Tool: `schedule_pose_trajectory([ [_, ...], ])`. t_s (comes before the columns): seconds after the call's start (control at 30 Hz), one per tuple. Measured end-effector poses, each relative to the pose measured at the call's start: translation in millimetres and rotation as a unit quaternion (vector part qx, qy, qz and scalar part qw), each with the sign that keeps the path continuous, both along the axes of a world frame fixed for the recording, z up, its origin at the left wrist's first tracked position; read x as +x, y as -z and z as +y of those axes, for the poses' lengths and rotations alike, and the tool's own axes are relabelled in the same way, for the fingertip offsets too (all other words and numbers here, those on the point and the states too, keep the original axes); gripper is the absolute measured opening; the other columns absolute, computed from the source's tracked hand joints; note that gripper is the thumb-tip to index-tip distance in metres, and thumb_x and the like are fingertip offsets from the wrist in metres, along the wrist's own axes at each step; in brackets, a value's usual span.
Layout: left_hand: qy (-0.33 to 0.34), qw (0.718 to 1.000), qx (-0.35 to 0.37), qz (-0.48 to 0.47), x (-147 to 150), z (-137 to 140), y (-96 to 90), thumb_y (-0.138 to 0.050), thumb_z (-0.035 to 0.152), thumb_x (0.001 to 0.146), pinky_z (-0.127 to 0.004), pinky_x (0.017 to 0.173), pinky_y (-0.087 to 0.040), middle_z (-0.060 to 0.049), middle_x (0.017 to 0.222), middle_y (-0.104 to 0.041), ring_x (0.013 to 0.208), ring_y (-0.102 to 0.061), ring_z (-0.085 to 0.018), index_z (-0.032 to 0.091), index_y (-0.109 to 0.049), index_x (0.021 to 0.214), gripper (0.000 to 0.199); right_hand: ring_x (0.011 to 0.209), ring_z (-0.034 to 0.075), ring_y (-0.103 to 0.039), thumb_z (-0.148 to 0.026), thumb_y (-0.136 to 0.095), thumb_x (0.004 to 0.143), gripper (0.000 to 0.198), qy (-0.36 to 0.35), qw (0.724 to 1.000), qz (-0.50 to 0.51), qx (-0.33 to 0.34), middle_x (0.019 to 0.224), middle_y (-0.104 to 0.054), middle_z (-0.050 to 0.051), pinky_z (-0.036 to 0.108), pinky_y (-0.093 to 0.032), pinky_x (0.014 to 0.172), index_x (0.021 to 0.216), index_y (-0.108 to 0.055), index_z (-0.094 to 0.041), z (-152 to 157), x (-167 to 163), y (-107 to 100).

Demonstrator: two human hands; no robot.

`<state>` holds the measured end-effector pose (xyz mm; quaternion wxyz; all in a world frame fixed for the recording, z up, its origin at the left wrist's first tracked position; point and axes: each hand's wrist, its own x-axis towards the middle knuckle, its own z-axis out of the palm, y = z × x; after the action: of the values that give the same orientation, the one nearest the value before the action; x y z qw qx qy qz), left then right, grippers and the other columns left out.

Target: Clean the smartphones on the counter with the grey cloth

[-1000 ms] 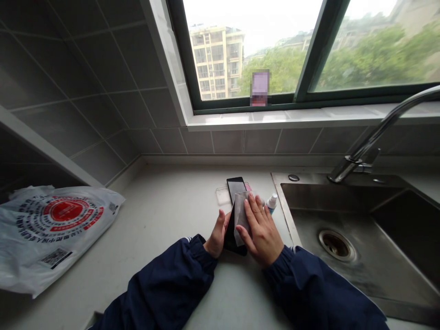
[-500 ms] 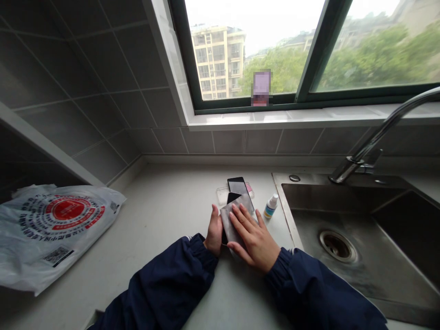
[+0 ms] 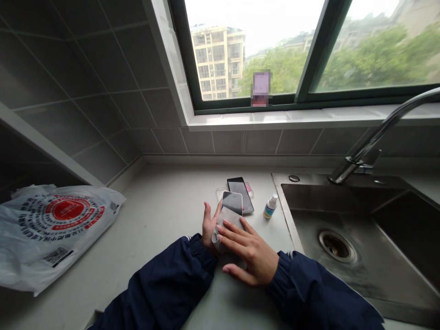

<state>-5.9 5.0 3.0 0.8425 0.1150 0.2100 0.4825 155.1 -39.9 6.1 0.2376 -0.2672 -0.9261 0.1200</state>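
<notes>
A phone (image 3: 232, 201) with a dark screen and light rim is in my left hand (image 3: 208, 231), which supports its left side with the thumb sticking up. The fingers beneath are hidden. A grey cloth (image 3: 227, 217) covers the phone's lower part. My right hand (image 3: 252, 251) lies flat on this cloth, fingers stretched out and thumb spread away. Just beyond, a second, dark phone (image 3: 236, 184) lies on the counter, overlapping a clear case (image 3: 219, 192) and something pink (image 3: 249, 187). A small white-capped spray bottle (image 3: 270, 207) stands upright to the right of the phones.
The white counter (image 3: 165, 206) meets a steel sink (image 3: 343, 220) with a chrome faucet (image 3: 354, 158) on the right. A white plastic bag (image 3: 82, 233) with red and black print lies at the left. Behind are a tiled wall and a window (image 3: 247, 55).
My right hand and the cloth have slid down toward me, uncovering the phone's upper part. My left hand has shifted slightly left.
</notes>
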Motion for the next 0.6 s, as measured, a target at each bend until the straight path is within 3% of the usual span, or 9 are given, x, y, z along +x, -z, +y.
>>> schedule_pose_trajectory([
  [0.43, 0.026, 0.999, 0.027, -0.017, -0.2, -0.2, 4.6, -0.041, 0.081, 0.084, -0.056, 0.108, -0.039, -0.017, 0.146, -0.054, 0.119, -0.063, -0.035, 0.032, -0.026, 0.157, 0.09, 0.151, 0.027, -0.027, -0.052, -0.049, 0.099, 0.06, 0.013, 1.0, -0.026, 0.009, 0.154, -0.044, 0.012, 0.054, -0.004, 0.125, 0.145, -0.049, -0.014, 0.5, 1.1, -1.5],
  [0.6, 0.021, 0.999, 0.022, -0.012, -0.1, -0.1, 3.3, -0.039, 0.081, 0.084, -0.054, 0.107, -0.041, -0.019, 0.143, -0.055, 0.117, -0.064, -0.035, 0.028, -0.026, 0.158, 0.091, 0.151, 0.027, -0.026, -0.053, -0.049, 0.098, 0.062, 0.009, 1.0, -0.027, 0.006, 0.155, -0.044, 0.012, 0.054, -0.006, 0.125, 0.146, -0.048, -0.014, 0.2, 0.8, -0.9],
])
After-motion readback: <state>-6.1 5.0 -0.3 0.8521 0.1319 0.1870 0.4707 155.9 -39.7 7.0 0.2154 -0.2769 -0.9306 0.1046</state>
